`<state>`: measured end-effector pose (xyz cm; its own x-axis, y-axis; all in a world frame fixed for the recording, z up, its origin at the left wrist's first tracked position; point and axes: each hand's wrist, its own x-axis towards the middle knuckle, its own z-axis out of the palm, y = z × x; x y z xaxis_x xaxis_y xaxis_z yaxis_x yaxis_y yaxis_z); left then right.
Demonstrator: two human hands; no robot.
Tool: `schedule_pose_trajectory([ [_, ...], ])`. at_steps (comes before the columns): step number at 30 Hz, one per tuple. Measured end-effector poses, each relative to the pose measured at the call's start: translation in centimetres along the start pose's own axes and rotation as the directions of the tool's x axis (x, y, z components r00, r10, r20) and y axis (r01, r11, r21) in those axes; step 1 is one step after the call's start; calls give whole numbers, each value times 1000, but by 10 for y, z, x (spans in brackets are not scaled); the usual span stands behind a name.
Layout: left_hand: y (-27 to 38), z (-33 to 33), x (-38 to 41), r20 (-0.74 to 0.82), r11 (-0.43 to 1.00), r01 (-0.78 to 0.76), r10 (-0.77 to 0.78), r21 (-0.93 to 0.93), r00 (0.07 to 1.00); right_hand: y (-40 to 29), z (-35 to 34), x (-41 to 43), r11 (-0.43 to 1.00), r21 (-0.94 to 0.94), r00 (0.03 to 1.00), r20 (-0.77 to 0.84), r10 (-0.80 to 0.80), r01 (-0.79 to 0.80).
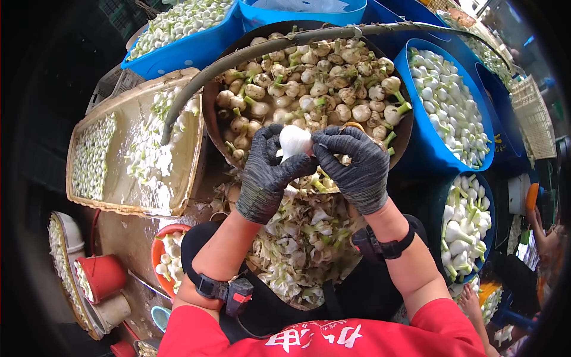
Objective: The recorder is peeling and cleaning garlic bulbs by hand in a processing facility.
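A peeled white garlic bulb point(294, 140) is held up between my two hands, over the near rim of a large round tub point(213, 129). My left hand point(271, 174), in a dark grey knit glove, grips the bulb's left side and underside. The gloved fingertips of my right hand point(357, 165) pinch at the bulb's right side. Unpeeled garlic bulbs point(321, 85) with dirty skins and cut green stems fill the tub behind. Below my hands, between my legs, lies a heap of garlic skins point(308, 241).
A grey hose point(267, 44) arches over the tub. On the left stands a shallow water basin point(120, 205) with peeled garlic. Blue tubs point(401, 89) of white bulbs line the right; an orange bucket point(157, 250) sits by my left side. Another person's arm point(539, 232) shows far right.
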<state>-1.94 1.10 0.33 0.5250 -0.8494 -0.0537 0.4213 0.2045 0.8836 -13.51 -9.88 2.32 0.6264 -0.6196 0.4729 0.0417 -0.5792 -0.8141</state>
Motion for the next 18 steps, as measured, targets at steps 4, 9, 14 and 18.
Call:
schedule_pose_trajectory([
  [4, -5, 8, 1, -66, 999, -53, 52, -7, 996, 5, 5, 1, 982, -112, 985, -74, -158, 149],
  [9, -2, -7, 6, -6, 868, -251, 281, 428, 960, 12, 2, 2, 993, -5, 993, -26, -114, 114],
  [14, 0, -7, 4, 45, 927, -273, 271, 255, 962, 9, 8, 1, 966, -137, 969, -80, -233, 221],
  [18, 9, -3, 0, 75, 999, -4, 8, -47, 997, 5, 4, 4, 996, -60, 995, -71, -69, 65],
])
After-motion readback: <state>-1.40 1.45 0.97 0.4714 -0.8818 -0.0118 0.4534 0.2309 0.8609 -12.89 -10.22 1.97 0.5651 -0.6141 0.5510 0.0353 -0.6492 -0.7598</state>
